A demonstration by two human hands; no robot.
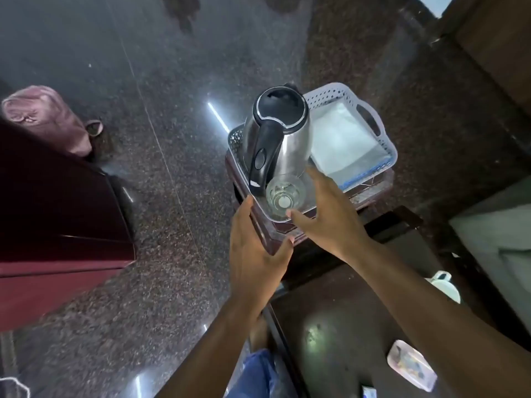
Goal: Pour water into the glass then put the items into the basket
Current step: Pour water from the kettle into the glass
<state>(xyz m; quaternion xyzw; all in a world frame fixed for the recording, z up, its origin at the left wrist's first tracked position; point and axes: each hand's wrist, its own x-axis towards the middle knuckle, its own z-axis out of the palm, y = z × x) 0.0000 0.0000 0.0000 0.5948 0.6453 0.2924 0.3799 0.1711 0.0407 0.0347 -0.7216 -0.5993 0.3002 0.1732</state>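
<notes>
Presently kettle (280, 133) and glass (285, 193) sit in basket (376, 130); both hands, left (253, 251) and right (330, 216), open, empty: withdraw without tipping the glass.

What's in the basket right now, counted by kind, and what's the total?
Kettle: 1, steel with black lid and handle
Glass: 1, clear, upright beside the kettle
White cloth or paper liner: 1
Total: 3, all inside the white basket

Both the left hand and the right hand are open by the near rim and hold nothing.

Glossy steel kettle (290, 145), perforated plastic basket (382, 139)
</notes>
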